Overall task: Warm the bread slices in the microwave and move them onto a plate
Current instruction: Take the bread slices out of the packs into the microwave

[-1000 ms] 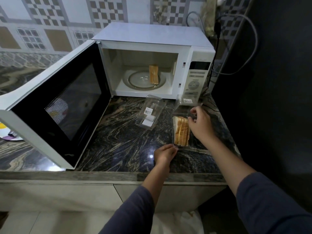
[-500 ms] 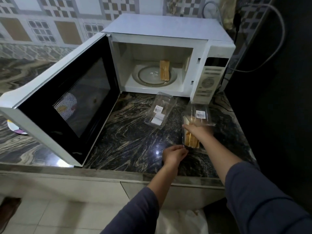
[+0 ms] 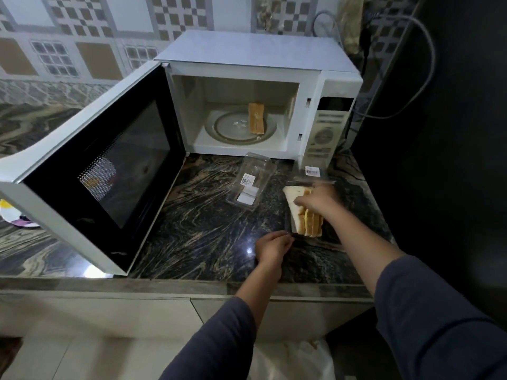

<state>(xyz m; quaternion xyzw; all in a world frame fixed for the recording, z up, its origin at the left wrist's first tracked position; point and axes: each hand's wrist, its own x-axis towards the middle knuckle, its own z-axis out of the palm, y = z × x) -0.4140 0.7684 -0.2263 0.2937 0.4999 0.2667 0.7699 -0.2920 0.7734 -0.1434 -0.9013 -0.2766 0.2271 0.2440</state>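
Observation:
A white microwave (image 3: 333,127) stands on the dark marble counter with its door (image 3: 90,171) swung wide open to the left. Two bread slices (image 3: 256,121) stand on edge on the glass turntable (image 3: 233,127) inside. In front, a clear plastic box (image 3: 312,172) holds several upright bread slices (image 3: 310,224). My right hand (image 3: 318,200) pinches the leftmost slice (image 3: 293,198) and tilts it out of the row. My left hand (image 3: 273,245) grips the box's near corner.
An empty clear plastic box (image 3: 253,183) lies between the microwave and the bread box. A plate (image 3: 11,215) peeks out behind the open door at far left. A dark wall borders the counter on the right, with a cable (image 3: 422,78) hanging along it.
My right hand has come down onto the row and pulled the leftmost slice leftward and up, out of line. My left hand stays on the box's corner. The camera has shifted closer.

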